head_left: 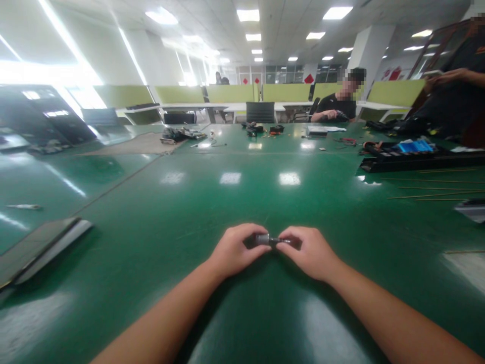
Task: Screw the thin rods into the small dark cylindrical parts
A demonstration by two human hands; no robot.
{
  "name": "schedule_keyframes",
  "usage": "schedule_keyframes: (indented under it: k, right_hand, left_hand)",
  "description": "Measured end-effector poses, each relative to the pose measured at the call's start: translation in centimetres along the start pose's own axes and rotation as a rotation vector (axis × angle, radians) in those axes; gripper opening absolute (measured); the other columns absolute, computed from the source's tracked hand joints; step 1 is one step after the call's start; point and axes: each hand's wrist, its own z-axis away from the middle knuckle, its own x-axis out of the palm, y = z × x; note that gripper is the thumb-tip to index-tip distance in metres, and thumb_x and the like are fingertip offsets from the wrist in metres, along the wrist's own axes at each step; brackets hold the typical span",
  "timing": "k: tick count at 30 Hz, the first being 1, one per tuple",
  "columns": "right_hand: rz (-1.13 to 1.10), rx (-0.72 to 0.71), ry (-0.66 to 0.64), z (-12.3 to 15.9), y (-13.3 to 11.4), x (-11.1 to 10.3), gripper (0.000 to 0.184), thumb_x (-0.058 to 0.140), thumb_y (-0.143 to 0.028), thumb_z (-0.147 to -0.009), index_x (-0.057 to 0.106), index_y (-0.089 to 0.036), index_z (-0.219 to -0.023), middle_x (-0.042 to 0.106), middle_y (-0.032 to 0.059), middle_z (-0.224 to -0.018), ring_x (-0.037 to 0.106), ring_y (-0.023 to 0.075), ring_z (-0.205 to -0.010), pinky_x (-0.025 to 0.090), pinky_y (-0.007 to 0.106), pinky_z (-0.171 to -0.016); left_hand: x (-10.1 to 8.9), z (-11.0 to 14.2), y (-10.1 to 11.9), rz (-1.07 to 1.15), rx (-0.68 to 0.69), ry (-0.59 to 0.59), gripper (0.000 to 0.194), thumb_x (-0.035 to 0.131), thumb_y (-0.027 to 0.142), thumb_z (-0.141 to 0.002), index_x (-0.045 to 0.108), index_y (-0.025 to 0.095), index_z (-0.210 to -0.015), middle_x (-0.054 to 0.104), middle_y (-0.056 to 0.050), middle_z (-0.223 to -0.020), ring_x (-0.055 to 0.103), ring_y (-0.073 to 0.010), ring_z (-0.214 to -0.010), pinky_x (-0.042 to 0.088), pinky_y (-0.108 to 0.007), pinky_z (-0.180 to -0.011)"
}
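Above the near middle of the green table [197, 202], my two hands meet around a small grey metallic cylinder [262, 239] with a thin dark end [276, 241]. My left hand [237, 248] grips the thick grey body between thumb and fingers. The fingertips of my right hand [308, 248] pinch the thin end, where something small and shiny shows. Whether this is one piece or two joined parts, I cannot tell. The cylinder lies about level, pointing left to right.
At left lies a flat dark-topped panel [41, 253], with a thin pen-like tool [25, 207] beyond. A black tray [409, 161] and thin rods [435, 195] are at right. Electronic parts [182, 134] lie further back. One person [335, 106] sits opposite; another [454, 96] stands right.
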Motion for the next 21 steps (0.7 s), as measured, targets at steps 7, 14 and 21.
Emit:
schedule_keyframes:
  k: [7,14,21]
  right_hand:
    - [0.005,-0.003,0.004,0.0,-0.03,-0.04,0.009,0.066,-0.025,-0.084,0.074,-0.021,-0.087,0.074,0.0026,-0.079,0.066,0.0178,-0.07,0.046,0.027,-0.065]
    - [-0.014,0.01,0.016,-0.06,0.08,0.06,0.009,0.067,-0.024,-0.084,0.074,-0.021,-0.087,0.074,0.0019,-0.079,0.066,0.0176,-0.072,0.046,0.027,-0.066]
    - [-0.02,0.006,0.032,0.11,-0.11,0.04,0.009,0.066,-0.024,-0.084,0.073,-0.02,-0.088,0.073,0.0021,-0.079,0.066,0.0175,-0.071,0.046,0.027,-0.066]
  left_hand:
    - [-0.09,0.0,-0.02,-0.017,-0.005,0.002,0.024,0.074,0.031,-0.08,0.068,0.021,-0.102,0.073,-0.002,-0.095,0.069,-0.016,-0.085,0.053,-0.027,-0.08]
    - [0.06,0.16,-0.45,-0.024,-0.014,0.008,0.026,0.075,0.032,-0.08,0.068,0.022,-0.103,0.073,-0.002,-0.098,0.069,-0.0163,-0.088,0.054,-0.028,-0.082]
    - [-0.02,0.21,-0.23,-0.038,0.003,0.052,0.03,0.076,0.033,-0.079,0.069,0.022,-0.106,0.074,-0.004,-0.1,0.07,-0.0178,-0.089,0.055,-0.029,-0.084]
